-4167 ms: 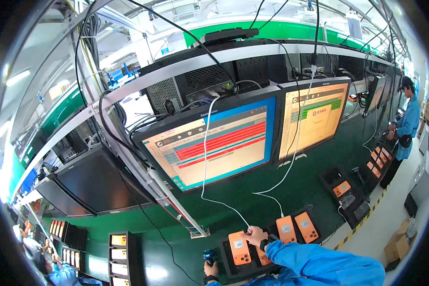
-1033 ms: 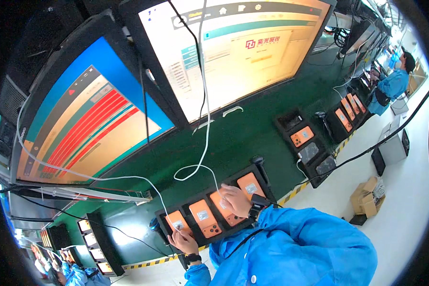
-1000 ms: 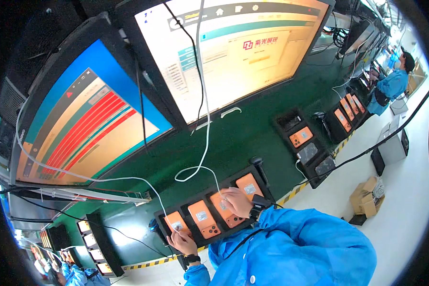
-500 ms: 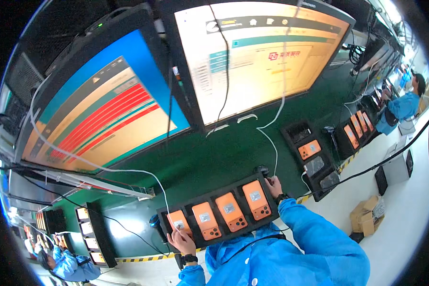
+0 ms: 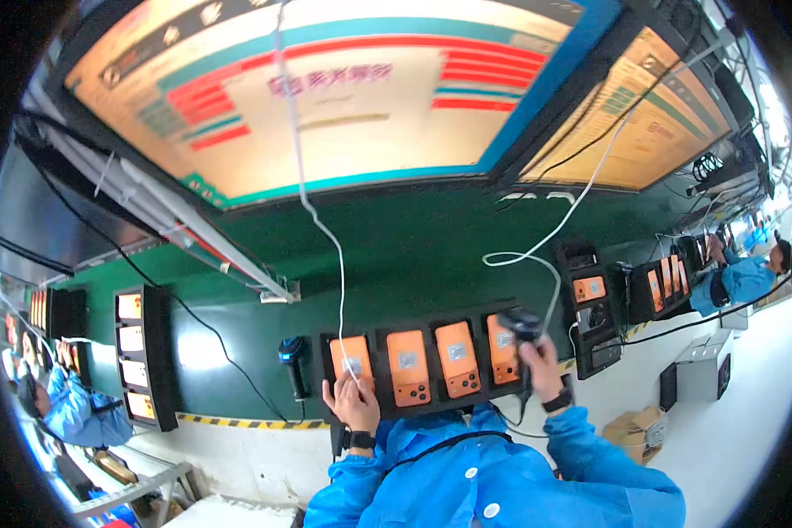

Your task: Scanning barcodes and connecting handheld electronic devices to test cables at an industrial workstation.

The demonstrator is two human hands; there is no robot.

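Note:
A black tray [image 5: 377, 354] in front of me holds a row of several orange phones, backs up, with pale labels. My left hand [image 5: 354, 407] is over the lower part of the leftmost phone [image 5: 350, 348]. Its fingertips pinch the end of a white cable [image 5: 341, 295] against the label. In my right hand [image 5: 541, 370] is a black barcode scanner [image 5: 521, 324], raised over the rightmost phone [image 5: 501, 349] and partly covering it. Another white cable [image 5: 558, 286] runs down to this hand; I cannot tell whether it is gripped too.
Another scanner [image 5: 294, 363] stands left of the tray. Two large monitors [image 5: 326, 106] rise behind the green bench [image 5: 396, 238]. More phone trays stand left [image 5: 156, 326] and right [image 5: 586, 322]. Co-workers in blue are at both far sides. A black cable [image 5: 204, 321] crosses the bench.
My right hand has lifted the scanner from beside the tray's far right corner to over the rightmost phone. The view has swung left. My left hand stays at the leftmost phone.

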